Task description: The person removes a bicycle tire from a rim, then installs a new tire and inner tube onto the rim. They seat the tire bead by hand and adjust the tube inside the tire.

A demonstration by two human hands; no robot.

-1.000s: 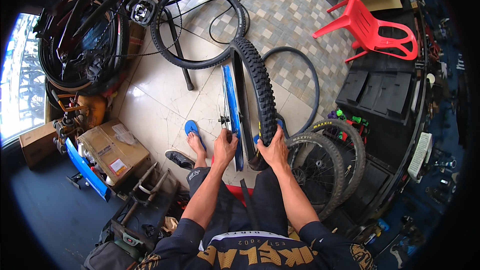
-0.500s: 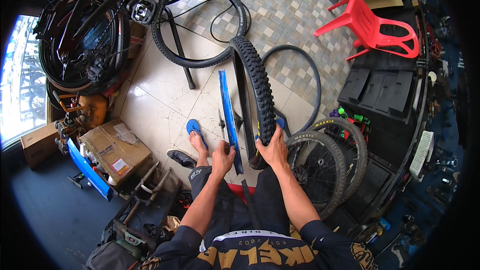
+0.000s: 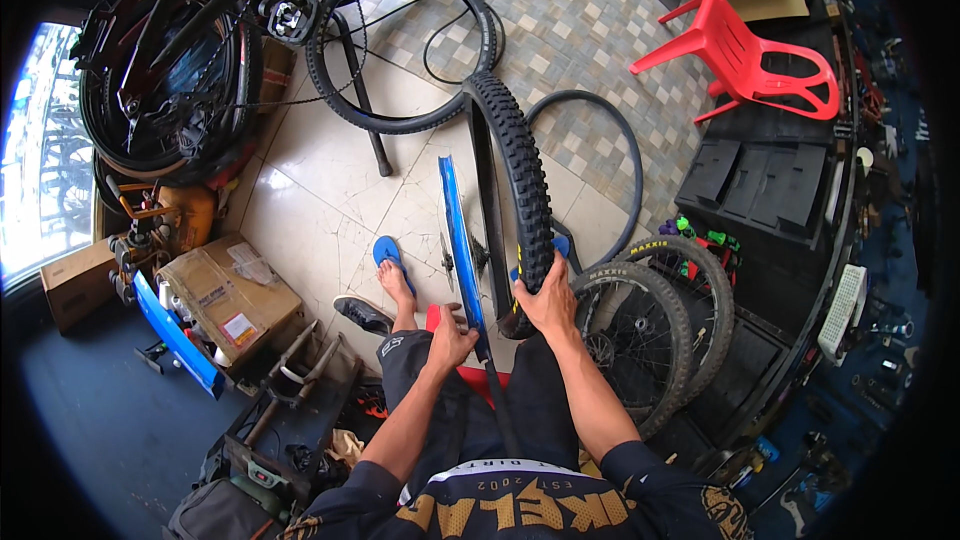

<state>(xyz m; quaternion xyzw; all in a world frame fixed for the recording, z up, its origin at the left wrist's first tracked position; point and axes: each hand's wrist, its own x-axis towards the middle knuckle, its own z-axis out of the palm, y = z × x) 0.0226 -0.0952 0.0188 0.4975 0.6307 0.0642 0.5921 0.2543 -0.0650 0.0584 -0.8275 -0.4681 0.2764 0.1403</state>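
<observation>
A knobbly black bicycle tyre stands on edge before me, its near end held in my right hand, thumb on one side and fingers round the tread. Just left of it is a bicycle wheel, seen nearly edge-on, with a shiny blue rim bed and a hub with sprockets at its middle. My left hand is closed at the wheel's near end, its fingertips on the rim. Rim and tyre stand side by side, apart from each other. My sandalled foot rests on the tiles to the left.
Another tyre lies on the floor ahead, with a black inner tube to the right. Two wheels with tyres lean at my right, below a red plastic chair. Bicycles and a cardboard box stand left.
The blue-bedded wheel has shifted a little toward me and tilted slightly. My left hand has moved nearer to me along with it; my right hand stays on the tyre.
</observation>
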